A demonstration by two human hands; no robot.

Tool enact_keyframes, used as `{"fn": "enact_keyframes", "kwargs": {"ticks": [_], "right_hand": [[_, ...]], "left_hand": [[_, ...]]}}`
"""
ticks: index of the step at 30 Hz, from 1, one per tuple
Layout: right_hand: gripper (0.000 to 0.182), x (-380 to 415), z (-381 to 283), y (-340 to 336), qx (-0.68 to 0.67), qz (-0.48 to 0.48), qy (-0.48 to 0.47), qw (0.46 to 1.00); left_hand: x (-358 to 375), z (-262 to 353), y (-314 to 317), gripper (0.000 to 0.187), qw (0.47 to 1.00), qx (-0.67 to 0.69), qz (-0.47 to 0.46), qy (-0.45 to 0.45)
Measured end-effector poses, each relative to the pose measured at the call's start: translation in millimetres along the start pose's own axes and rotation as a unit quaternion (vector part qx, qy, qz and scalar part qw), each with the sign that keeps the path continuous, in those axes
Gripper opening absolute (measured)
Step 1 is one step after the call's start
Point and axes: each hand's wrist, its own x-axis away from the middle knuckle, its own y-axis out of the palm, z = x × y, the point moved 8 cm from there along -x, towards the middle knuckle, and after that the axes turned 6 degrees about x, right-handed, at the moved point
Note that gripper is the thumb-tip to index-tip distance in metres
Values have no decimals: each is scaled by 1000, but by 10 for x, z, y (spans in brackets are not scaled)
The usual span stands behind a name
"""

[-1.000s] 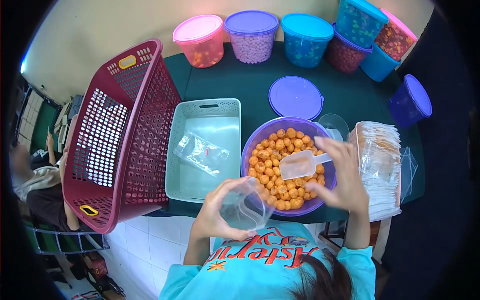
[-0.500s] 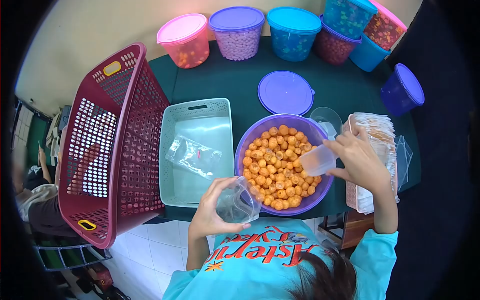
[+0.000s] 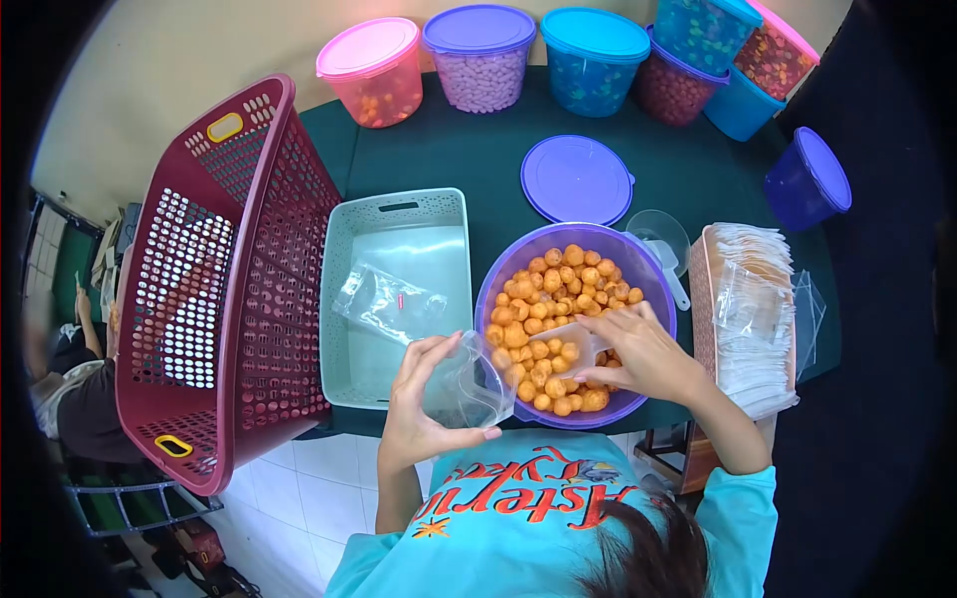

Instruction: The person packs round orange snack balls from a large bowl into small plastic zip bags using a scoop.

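Note:
A purple tub (image 3: pixel 660 377) holds many round orange snack balls (image 3: pixel 538 289). My right hand (image 3: pixel 643 354) is closed on a translucent scoop (image 3: pixel 581 349), which sits among the balls with several in it. At the tub's left edge, my left hand (image 3: pixel 424 399) holds a clear plastic bag (image 3: pixel 469 384) with its mouth open towards the scoop. Left of it stands a pale green basket (image 3: pixel 344 214) with a clear packet (image 3: pixel 384 302) inside, bearing a small red mark.
A maroon laundry basket (image 3: pixel 264 289) stands at the left. A purple lid (image 3: pixel 576 180), a clear round lid (image 3: pixel 658 234) and a white spoon (image 3: pixel 670 269) lie behind the tub. Right is a pink basket (image 3: pixel 703 319) of packets. Lidded tubs (image 3: pixel 478 75) line the back. A person (image 3: pixel 95 399) is far left.
My right hand has moved left and down, bringing the scoop from above the tub's right side into the balls, and the scoop now has balls in it. My left hand still holds the bag.

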Motion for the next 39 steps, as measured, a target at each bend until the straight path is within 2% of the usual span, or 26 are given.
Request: {"fn": "enact_keyframes", "kwargs": {"ticks": [5, 8, 10, 11, 14, 16, 18, 22, 24, 26, 28, 29, 31, 34, 39], "right_hand": [[64, -25, 102, -39, -70, -35, 38, 996], [65, -4, 152, -224, -99, 3, 26, 995], [64, 13, 184, -387, -112, 7, 38, 993], [63, 38, 223, -479, -106, 46, 28, 993], [62, 45, 244, -786, -133, 48, 55, 988], [60, 0, 173, -985, -118, 50, 37, 991], [61, -58, 7, -1107, -22, 25, 10, 999], [57, -172, -268, -1212, 62, 30, -55, 996], [48, -251, -510, -1145, 132, -14, -105, 986], [42, -323, -665, -1096, 156, -37, -99, 982], [20, -331, -796, -1100, 235, -11, -137, 962], [20, -327, -805, -1114, 234, -12, -137, 963], [45, -329, -819, -1179, 257, -7, -130, 957], [50, -275, -854, -1493, 305, 25, -99, 947], [53, -220, -768, -1638, 295, 14, -47, 954]], "left_hand": [[-42, 62, -33, 87, 1000, 0, 21, 24], [-96, 114, -42, 85, 999, 17, 35, 28], [-141, 156, -1, 85, 999, 0, 7, 32], [-166, 171, 3, 85, 999, -1, 7, 37], [-265, 215, 69, 85, 999, -23, -11, 45], [-351, 266, 154, 83, 998, -37, -24, 50], [-423, 331, 225, 81, 998, -27, -19, 58], [-519, 441, 351, 76, 997, -1, -15, 78], [-562, 457, 415, 76, 997, 6, -24, 79], [-564, 441, 444, 75, 996, 13, -32, 79], [-562, 398, 415, 75, 996, 43, -14, 73], [-558, 395, 410, 75, 996, 43, -15, 72], [-543, 440, 375, 78, 994, 39, -6, 101], [-526, 383, 301, 81, 993, 74, 7, 87], [-494, 305, 248, 85, 992, 88, 13, 89]]}}
